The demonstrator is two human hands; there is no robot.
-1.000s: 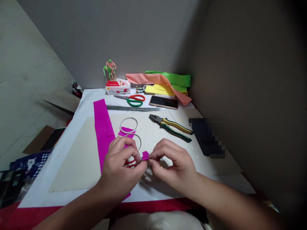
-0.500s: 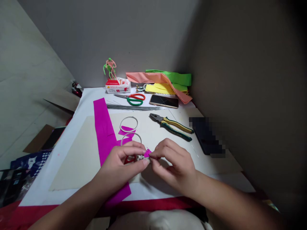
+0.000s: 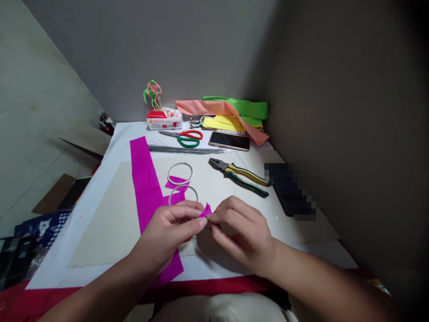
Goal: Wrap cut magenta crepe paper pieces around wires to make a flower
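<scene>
**A:** From my remote seat I see the left hand (image 3: 164,237) and the right hand (image 3: 243,237) both closed in a tight pinch, their fingertips meeting. What are they gripping?

**B:** A small magenta paper scrap (image 3: 206,210), poking up between the fingertips above a beige card sheet (image 3: 107,223). The fingers hide whatever lies beneath it, so I can't tell.

**A:** How would I work that pinch well from here?

**B:** I'd keep the fingertips close to the paper and the pressure even. A piece that small and thin would probably crease or tear under a sharp tug.

**A:** And the surroundings?

**B:** The white-covered table (image 3: 72,275) carries a long magenta paper strip (image 3: 144,179), two thin metal rings (image 3: 179,173), green-and-yellow-handled pliers (image 3: 246,179), red-and-green-handled scissors (image 3: 187,138), a bundle of thin wire (image 3: 184,150) and a phone (image 3: 229,141). Behind them lie folded colored paper sheets (image 3: 234,107). Grey walls (image 3: 134,53) close in, and a cardboard piece (image 3: 53,197) sits low on the left.
</scene>
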